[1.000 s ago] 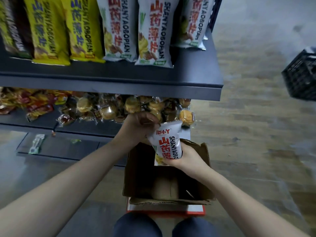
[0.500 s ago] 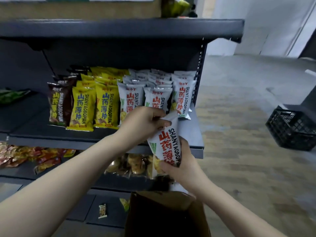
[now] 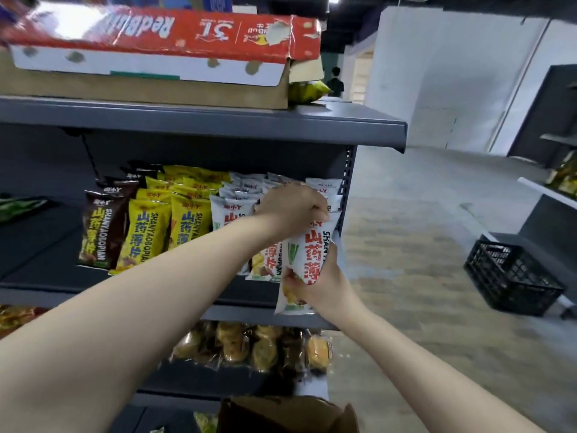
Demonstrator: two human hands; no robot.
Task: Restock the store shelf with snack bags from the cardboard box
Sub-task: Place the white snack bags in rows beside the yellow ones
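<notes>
Snack bag [image 3: 307,260]: white, red lettering

Two hands, the left hand [image 3: 292,210] and the right hand [image 3: 324,284], hold one white snack bag [image 3: 307,260]. At 9 o'clock stand two brown snack bags [image 3: 101,228]. One black crate [image 3: 512,273] sits at 3 o'clock. One cardboard box [image 3: 281,415] sits at 6 o'clock, one red box [image 3: 162,42] at 12 o'clock.
</notes>
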